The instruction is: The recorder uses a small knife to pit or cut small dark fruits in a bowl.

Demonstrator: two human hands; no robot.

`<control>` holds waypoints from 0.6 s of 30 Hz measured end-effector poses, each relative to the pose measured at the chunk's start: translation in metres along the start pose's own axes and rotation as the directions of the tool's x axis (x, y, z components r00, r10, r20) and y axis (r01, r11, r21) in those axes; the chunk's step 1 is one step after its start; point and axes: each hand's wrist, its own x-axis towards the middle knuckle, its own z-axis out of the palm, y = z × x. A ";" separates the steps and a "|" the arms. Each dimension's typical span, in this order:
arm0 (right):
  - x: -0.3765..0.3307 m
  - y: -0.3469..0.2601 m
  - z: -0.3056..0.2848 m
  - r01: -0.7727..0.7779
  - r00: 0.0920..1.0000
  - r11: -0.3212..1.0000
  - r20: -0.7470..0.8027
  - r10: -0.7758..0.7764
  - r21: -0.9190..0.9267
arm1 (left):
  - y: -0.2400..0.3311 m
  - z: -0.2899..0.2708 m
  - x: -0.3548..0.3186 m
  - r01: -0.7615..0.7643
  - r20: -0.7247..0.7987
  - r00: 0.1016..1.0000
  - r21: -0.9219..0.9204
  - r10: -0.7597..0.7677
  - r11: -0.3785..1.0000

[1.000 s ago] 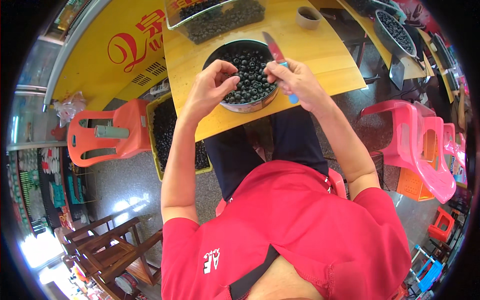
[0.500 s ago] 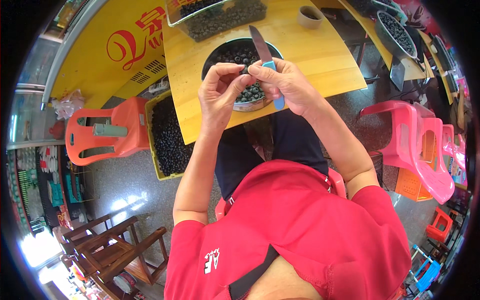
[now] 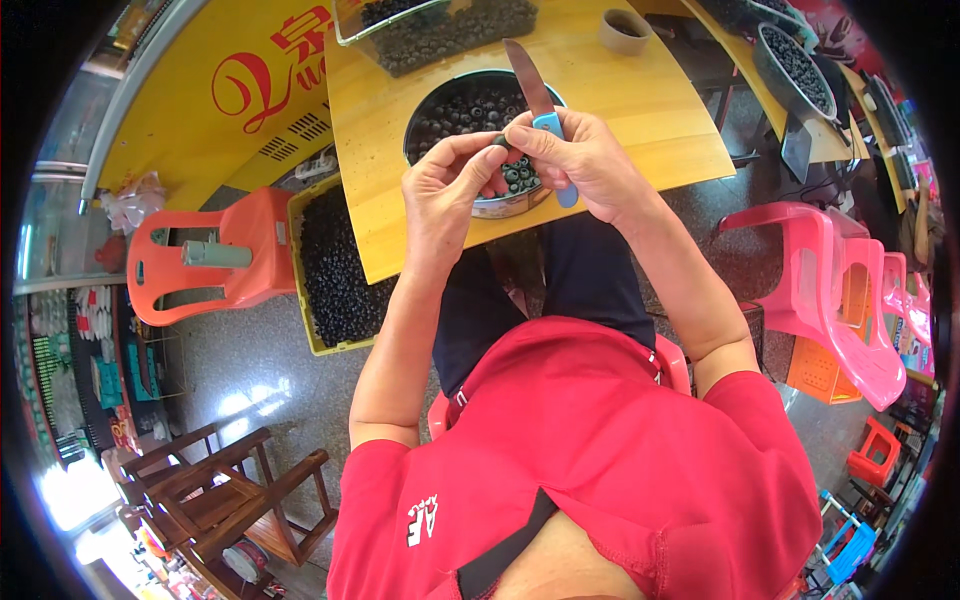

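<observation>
Watching through the head camera, I see both hands meet above the near part of the steel-rimmed basin point(image 3: 495, 209), a little above the middle of the frame. The left hand point(image 3: 446, 182) has its thumb and forefinger in a narrow pinch, and a small dark round piece point(image 3: 502, 143) sits at the fingertips between the two hands. I can't make out whether it is a snail, a fruit or something else, nor how much of its weight each hand takes. The right hand point(image 3: 588, 163) closes around the blue-handled knife point(image 3: 528, 80), blade tilted toward the top of the frame, its thumb and fingertip close to the piece.

My main worry is the blade: which side is sharpened I can't tell, and if the grip on the handle rolls while the thumb is busy, the edge could swing toward the left fingers. The piece looks smooth, so too light a pinch could let it pop out, probably into the basin, or onto the wooden table point(image 3: 650, 120).

The basin stands near the table's lower edge, above the dark trousers point(image 3: 595, 270); a wrist knocking its rim could tip it toward the lap. The yellow crate point(image 3: 300, 290), left of centre, sits well apart from the knife.
</observation>
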 end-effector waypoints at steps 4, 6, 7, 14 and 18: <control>0.001 0.001 0.000 -0.012 1.000 1.000 0.018 0.012 0.013 | -0.002 -0.003 -0.001 -0.001 0.000 1.000 -0.013 0.001 1.000; 0.000 -0.002 0.001 -0.009 0.999 0.999 0.048 0.011 -0.044 | -0.002 -0.004 -0.003 0.016 0.013 1.000 -0.043 -0.015 0.999; -0.001 -0.001 0.000 -0.009 0.999 0.999 0.046 0.011 -0.043 | -0.002 -0.004 -0.004 0.017 0.015 1.000 -0.043 -0.017 0.999; -0.008 0.005 0.008 0.319 0.928 0.732 0.042 -0.370 -0.602 | -0.007 -0.007 -0.005 0.023 -0.034 0.999 -0.107 -0.027 0.994; -0.010 0.009 0.007 0.461 0.802 0.336 0.223 -0.554 -0.822 | -0.006 -0.004 -0.004 -0.006 -0.050 0.999 -0.153 -0.002 0.988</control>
